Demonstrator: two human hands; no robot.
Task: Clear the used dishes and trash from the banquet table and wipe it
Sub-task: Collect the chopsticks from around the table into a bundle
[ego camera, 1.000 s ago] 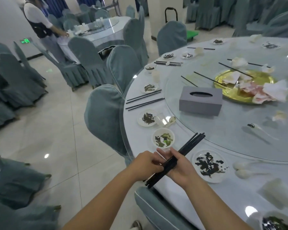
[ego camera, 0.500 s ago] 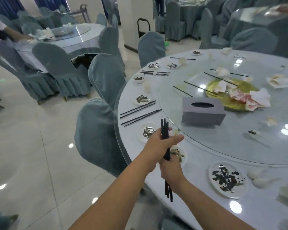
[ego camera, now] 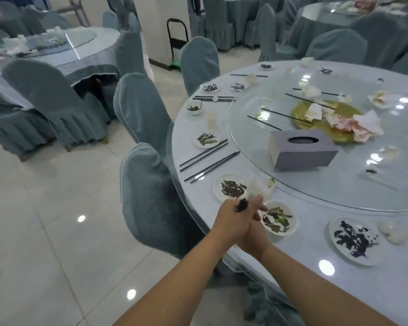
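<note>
A bundle of black chopsticks [ego camera: 242,205] points toward me, only its ends showing above my fists. My left hand [ego camera: 229,220] grips the bundle at the near edge of the round banquet table [ego camera: 189,128]. My right hand [ego camera: 254,234] is clasped against the left, its fingers round the bundle from the other side. Dirty small plates [ego camera: 231,188] [ego camera: 278,218] [ego camera: 353,240] lie just beyond my hands. Two more chopstick pairs [ego camera: 204,152] [ego camera: 212,167] lie on the cloth farther left. Crumpled napkins [ego camera: 363,125] fill a gold platter [ego camera: 302,114].
A grey tissue box [ego camera: 302,151] stands on the glass turntable [ego camera: 316,191], with loose chopsticks behind it. A covered chair [ego camera: 151,196] is tucked in left of my hands, another [ego camera: 141,109] beyond it. White spoons [ego camera: 391,231] lie at right. More tables stand behind.
The chopstick bundle went from slanted across my hands to upright, then end-on toward me. My hands closed together over it. My view shifted right along the table.
</note>
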